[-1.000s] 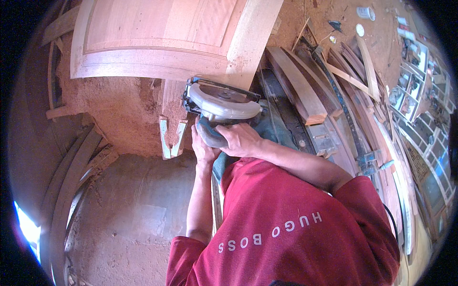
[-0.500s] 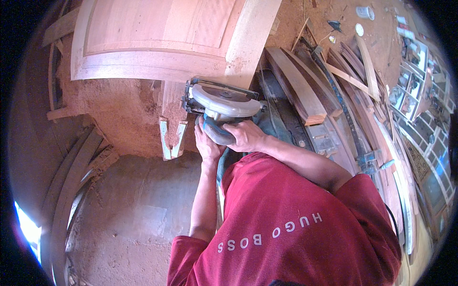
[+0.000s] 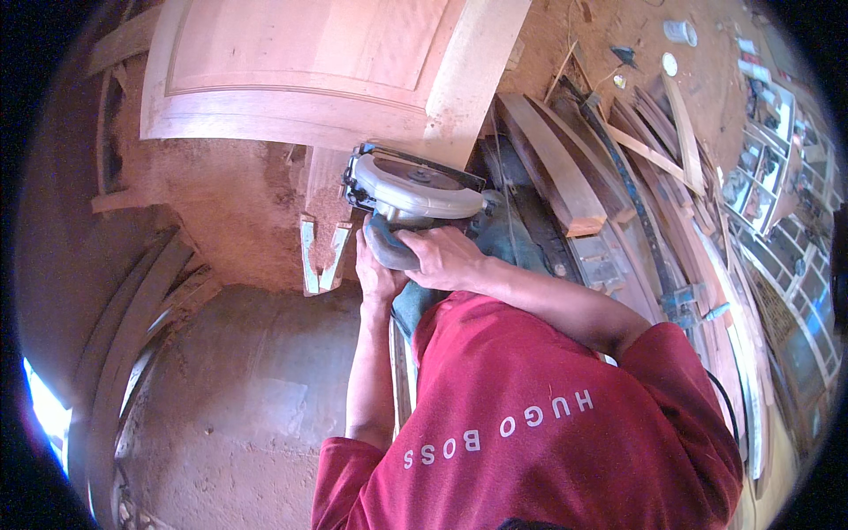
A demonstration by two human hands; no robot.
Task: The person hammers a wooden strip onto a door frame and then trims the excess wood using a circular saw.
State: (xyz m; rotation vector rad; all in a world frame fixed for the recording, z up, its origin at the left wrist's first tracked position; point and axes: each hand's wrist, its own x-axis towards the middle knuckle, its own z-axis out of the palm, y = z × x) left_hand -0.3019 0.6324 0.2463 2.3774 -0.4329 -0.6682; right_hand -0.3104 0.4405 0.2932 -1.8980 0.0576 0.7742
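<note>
A circular saw (image 3: 415, 190) with a pale guard and a grey-blue handle is at the near edge of a panelled wooden door (image 3: 291, 110). My left hand (image 3: 378, 269) is closed around the left side of the handle. From the right, my right hand (image 3: 443, 256) wraps over the same handle, its fingers partly hidden. The saw's base lies against the door's edge near its right corner. The blade is mostly covered by the guard, and I cannot tell whether it is turning.
Below the door stands a wooden support (image 3: 325, 185) with two pale-painted prongs. Sawdust (image 3: 221, 194) covers the ground to the left. Stacked timber (image 3: 565, 177) lies close on the right, with a blue clamp (image 3: 685, 305) beside it. A white bucket (image 3: 680, 34) lies farther off.
The saw has tilted slightly, and its handle has shifted a little left with both hands still on it. The door appears slightly farther right as the view moves.
</note>
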